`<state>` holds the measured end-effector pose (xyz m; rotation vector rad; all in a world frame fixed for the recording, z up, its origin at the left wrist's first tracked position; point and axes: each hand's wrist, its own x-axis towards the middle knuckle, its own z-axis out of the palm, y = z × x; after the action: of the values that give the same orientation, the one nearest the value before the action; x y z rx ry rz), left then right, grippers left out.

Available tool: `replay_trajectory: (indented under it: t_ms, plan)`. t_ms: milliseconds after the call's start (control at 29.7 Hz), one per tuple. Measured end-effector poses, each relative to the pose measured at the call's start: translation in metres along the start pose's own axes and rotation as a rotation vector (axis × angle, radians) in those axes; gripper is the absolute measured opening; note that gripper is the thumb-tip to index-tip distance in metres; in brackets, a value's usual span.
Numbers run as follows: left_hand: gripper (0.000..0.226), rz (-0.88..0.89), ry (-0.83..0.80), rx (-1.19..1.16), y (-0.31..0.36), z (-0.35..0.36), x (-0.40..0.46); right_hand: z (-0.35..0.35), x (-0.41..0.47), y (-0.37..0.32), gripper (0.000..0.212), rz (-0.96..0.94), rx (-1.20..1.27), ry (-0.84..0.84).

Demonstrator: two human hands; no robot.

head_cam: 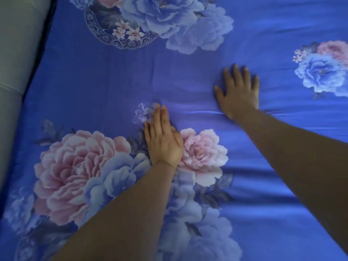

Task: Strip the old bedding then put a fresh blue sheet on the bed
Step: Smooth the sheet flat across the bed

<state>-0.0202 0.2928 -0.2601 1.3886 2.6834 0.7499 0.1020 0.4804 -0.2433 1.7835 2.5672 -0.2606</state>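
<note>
A blue sheet [113, 81] printed with large pink and pale blue flowers covers the bed and fills nearly the whole view. My left hand [162, 138] lies flat on it near the middle, fingers straight and together, between two pink flowers. My right hand [238, 91] presses flat on the sheet farther away and to the right, fingers spread. Shallow wrinkles run across the fabric between and beside the two hands.
A pale grey padded surface [17, 53] runs along the left edge of the bed, with a dark gap [40, 53] between it and the sheet. Long creases cross the sheet at the lower right [263, 200].
</note>
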Motion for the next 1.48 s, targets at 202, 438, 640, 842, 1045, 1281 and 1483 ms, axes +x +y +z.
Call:
replay_trajectory:
  t_ms: [202, 438, 640, 842, 1045, 1281, 1483]
  plan:
    - [0.052, 0.24, -0.073, -0.049, -0.016, -0.036, 0.018, 0.048, -0.13, -0.103, 0.066, -0.594, 0.012, -0.046]
    - [0.06, 0.086, -0.3, 0.487, -0.136, -0.073, 0.087, 0.043, -0.177, -0.115, 0.039, -1.176, 0.367, -0.032]
    - [0.066, -0.228, -0.147, 0.464, -0.204, -0.107, 0.069, 0.017, -0.064, -0.101, 0.062, -0.051, 0.233, 0.105]
    - [0.078, -0.461, -0.067, 0.356, -0.219, -0.113, 0.065, 0.071, -0.223, -0.235, 0.06, -0.822, 0.19, 0.012]
    - [0.062, -0.4, -0.131, 0.434, -0.242, -0.144, 0.034, 0.038, -0.324, -0.209, 0.032, -1.258, 0.632, -0.373]
    - [0.061, 0.015, -0.135, 0.568, -0.149, -0.125, -0.037, -0.008, -0.157, 0.015, 0.056, -0.271, 0.148, 0.064]
    - [0.053, 0.476, -0.455, 0.334, -0.038, -0.078, -0.154, 0.057, -0.325, -0.027, 0.078, -0.582, 0.09, -0.06]
